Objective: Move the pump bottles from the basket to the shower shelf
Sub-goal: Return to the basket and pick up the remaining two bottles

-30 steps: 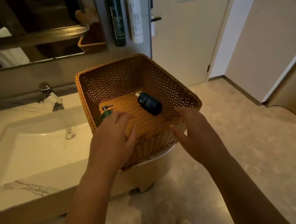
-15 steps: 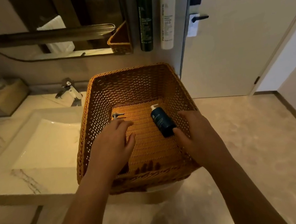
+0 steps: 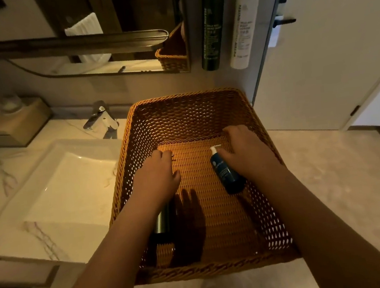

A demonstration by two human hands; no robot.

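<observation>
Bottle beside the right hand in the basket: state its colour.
The bottle is dark blue with a white pump, clearest in the head view.

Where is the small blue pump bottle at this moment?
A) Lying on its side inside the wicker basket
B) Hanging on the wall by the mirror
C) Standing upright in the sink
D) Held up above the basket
A: the blue pump bottle lies on its side on the woven bottom of the wicker basket, right beside the right hand.

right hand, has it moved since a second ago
Yes. The right hand crossed the near rim of the basket, from outside to inside, beside the blue bottle.
</observation>
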